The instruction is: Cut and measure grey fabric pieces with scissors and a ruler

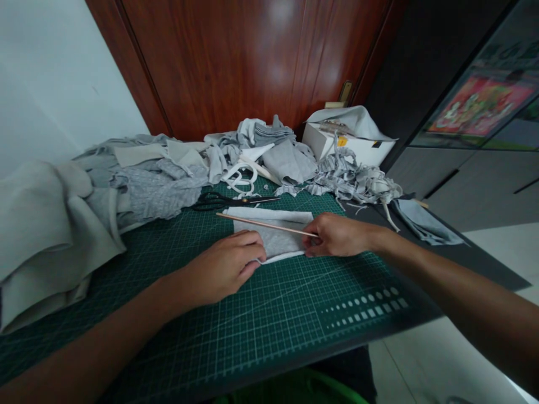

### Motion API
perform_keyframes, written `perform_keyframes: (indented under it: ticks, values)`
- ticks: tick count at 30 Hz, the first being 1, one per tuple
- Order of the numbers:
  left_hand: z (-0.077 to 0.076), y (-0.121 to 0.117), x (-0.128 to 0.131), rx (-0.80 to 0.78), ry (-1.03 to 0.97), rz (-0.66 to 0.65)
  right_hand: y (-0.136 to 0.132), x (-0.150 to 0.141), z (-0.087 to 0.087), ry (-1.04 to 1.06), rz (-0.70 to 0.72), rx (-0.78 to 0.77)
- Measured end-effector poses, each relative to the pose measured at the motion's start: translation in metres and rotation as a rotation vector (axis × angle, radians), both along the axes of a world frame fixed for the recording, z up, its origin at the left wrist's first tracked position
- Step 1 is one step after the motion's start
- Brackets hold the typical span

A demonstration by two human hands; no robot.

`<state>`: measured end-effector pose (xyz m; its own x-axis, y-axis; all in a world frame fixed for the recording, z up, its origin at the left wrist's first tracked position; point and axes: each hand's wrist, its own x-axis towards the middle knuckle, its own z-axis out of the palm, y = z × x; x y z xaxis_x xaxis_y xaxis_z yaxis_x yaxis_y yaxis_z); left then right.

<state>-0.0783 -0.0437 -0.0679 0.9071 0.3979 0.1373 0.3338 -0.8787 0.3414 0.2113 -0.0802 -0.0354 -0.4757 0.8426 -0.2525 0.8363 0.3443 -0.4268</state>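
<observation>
A small grey fabric piece with white edges lies on the green cutting mat. My left hand rests on its left end with fingers curled, pinching the cloth. My right hand is closed at the fabric's right edge, gripping the end of a thin wooden stick that lies slanted across the top of the fabric. Black-handled scissors lie just beyond the fabric.
Heaps of grey and beige cloth cover the mat's left and far side. Shredded fabric strips and a white box sit at the far right. A wooden door stands behind. The table edge runs along the front right.
</observation>
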Motion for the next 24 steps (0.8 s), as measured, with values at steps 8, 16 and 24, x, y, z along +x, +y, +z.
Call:
perform_keyframes:
  ticks: [8, 16, 24]
  values:
    - [0.007, 0.001, 0.001, -0.122, -0.068, -0.101, -0.023, 0.002, -0.001, 0.074, -0.02, -0.132]
    - [0.016, 0.009, 0.006, -0.304, 0.012, -0.12, -0.024, 0.01, -0.01, 0.239, -0.002, -0.121]
    - [0.016, -0.017, 0.007, -0.045, 0.165, -0.152, -0.018, 0.002, -0.013, 0.211, 0.037, 0.125]
